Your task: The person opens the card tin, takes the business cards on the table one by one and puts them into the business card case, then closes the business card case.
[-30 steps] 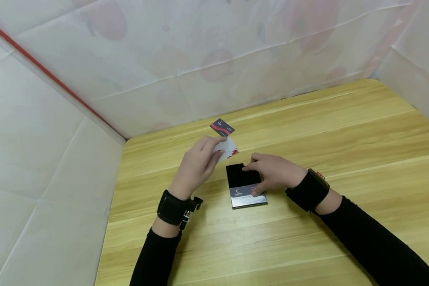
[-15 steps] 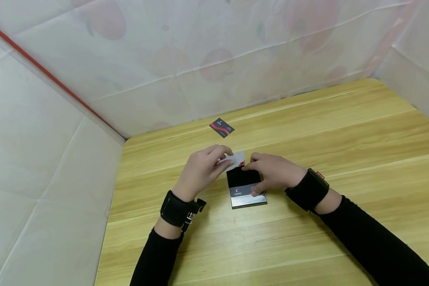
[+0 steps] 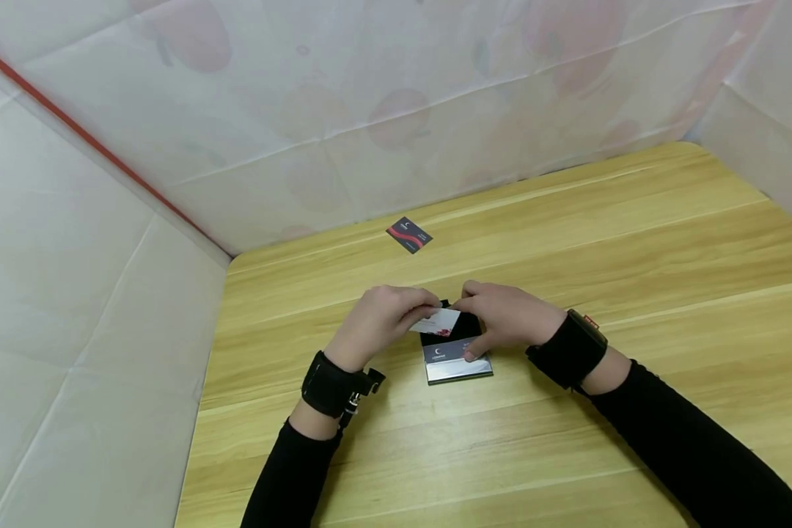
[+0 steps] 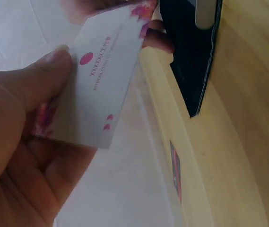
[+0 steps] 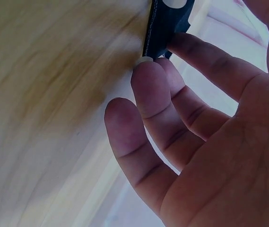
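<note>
My left hand pinches a white business card with red flower corners between thumb and fingers. In the left wrist view the printing on this card faces the camera. The card is over the black inner flap of an opened business card case, which lies on the table. A grey card with a crescent logo sits in the case's silver half. My right hand holds the case by its right side, thumb on the grey card and index finger on the black flap.
A dark business card with a red wave lies farther back on the wooden table. White patterned sheets stand behind the table and along its left side.
My left hand has carried the white card from near the dark card, right and toward me, to over the case's black flap. The right hand keeps its place on the case.
</note>
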`<state>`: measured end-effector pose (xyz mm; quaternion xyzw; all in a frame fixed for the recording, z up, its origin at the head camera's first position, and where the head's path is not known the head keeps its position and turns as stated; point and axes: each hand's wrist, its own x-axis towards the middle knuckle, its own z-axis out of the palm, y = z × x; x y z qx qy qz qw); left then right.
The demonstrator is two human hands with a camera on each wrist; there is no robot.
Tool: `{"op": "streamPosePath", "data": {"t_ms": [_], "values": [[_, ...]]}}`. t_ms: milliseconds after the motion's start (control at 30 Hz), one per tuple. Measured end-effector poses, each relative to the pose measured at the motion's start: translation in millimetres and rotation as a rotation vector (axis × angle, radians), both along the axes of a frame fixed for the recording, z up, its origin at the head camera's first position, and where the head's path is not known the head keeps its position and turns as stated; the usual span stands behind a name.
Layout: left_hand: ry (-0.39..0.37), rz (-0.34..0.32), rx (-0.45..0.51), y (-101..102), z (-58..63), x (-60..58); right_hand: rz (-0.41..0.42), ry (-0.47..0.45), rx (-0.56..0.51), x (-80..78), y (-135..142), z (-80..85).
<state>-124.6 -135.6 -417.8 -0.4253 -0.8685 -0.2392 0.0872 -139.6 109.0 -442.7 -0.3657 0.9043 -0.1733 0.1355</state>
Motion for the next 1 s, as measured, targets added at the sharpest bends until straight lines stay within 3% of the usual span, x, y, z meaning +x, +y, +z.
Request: {"op": "streamPosePath", "data": {"t_ms": [133, 367, 600, 833, 1000], "values": [[-0.057, -0.022, -0.024, 1.5, -3.5, -0.3, 0.007, 0.0, -0.005, 0.3, 0.1, 0.2], [-0.064, -0.018, -0.043, 4.0, -5.7, 2.7, 0.009, -0.003, -0.002, -0.6, -0.1, -1.7], [-0.145, -0.054, 0.006, 9.1, -11.7, 1.1, -0.014, -0.025, 0.003, 0.3, -1.0, -1.8], [-0.105, -0.006, -0.041, 15.6, -18.9, 2.6, -0.012, -0.023, 0.003, 0.0, -2.0, -3.3], [-0.125, -0.024, -0.075, 17.0, -21.9, 3.8, -0.003, -0.009, -0.003, 0.2, -3.3, -3.0]]}}
